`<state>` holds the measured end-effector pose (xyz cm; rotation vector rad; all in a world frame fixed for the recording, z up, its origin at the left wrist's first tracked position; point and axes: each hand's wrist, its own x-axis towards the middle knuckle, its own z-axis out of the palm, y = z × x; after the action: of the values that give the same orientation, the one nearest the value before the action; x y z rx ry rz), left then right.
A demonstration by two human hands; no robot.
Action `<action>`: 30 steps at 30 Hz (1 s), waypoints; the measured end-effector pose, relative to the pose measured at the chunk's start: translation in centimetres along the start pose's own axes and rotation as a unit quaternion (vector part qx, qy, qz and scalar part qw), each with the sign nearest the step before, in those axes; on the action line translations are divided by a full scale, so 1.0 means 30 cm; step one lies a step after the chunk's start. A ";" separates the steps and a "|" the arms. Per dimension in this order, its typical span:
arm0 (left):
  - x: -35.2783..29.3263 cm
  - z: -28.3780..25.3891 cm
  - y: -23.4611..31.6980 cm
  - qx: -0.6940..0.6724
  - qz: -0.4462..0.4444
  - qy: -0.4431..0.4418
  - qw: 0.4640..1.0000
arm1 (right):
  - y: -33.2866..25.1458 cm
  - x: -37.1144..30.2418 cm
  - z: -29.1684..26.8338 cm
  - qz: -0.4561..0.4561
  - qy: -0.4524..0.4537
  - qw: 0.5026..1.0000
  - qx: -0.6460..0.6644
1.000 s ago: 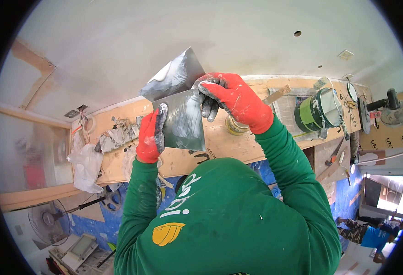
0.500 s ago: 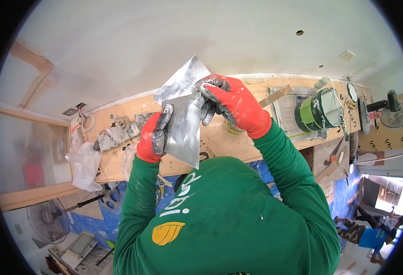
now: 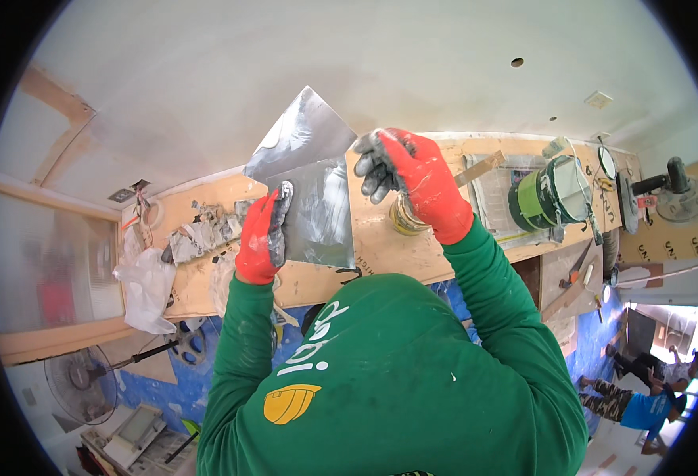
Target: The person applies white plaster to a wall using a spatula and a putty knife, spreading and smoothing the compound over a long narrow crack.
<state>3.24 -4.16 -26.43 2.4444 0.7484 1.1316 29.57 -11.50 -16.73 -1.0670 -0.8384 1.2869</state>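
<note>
Two thin, shiny steel putty spreaders, smeared with whitish residue, are held up before the wall. The lower steel putty spreader [image 3: 321, 218] is gripped along its left edge by my left hand [image 3: 266, 234], in a red glove with a grey coated palm. My right hand [image 3: 412, 178], gloved alike, has its fingers curled and its fingertips at the right corner of the upper steel putty spreader [image 3: 301, 139]. The upper spreader's lower edge meets or overlaps the top of the lower one. A small tin [image 3: 407, 218] stands partly hidden below my right hand.
A wooden bench [image 3: 428, 266] runs along the white wall. On its right are a green-black bucket [image 3: 535, 198] and a wooden stick [image 3: 481, 168]; on its left, crumpled scraps [image 3: 202, 238] and a plastic bag [image 3: 147, 285]. A fan [image 3: 83, 381] stands lower left; people [image 3: 642, 404] are far right.
Both spreaders have turned, and the upper one has shifted left and up. My right hand has moved slightly right, away from the lower spreader. Another person has come into view at the far right.
</note>
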 end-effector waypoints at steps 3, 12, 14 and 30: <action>0.006 -0.022 0.027 0.053 0.025 -0.007 0.998 | 0.002 -0.009 0.027 0.026 -0.033 0.997 -0.072; -0.062 -0.019 -0.039 0.059 0.047 0.009 0.997 | 0.052 -0.036 0.082 -0.002 -0.024 0.996 -0.087; -0.088 -0.019 -0.054 0.056 0.045 0.009 0.997 | 0.070 -0.045 0.091 0.023 -0.022 0.999 -0.021; -0.127 0.016 -0.045 -0.012 0.054 0.024 0.998 | 0.111 -0.114 0.054 0.054 -0.039 0.995 0.079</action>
<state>1.12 -5.36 -29.68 2.4722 0.6194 1.2366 26.52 -14.77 -19.08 -0.9519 -0.7324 1.4687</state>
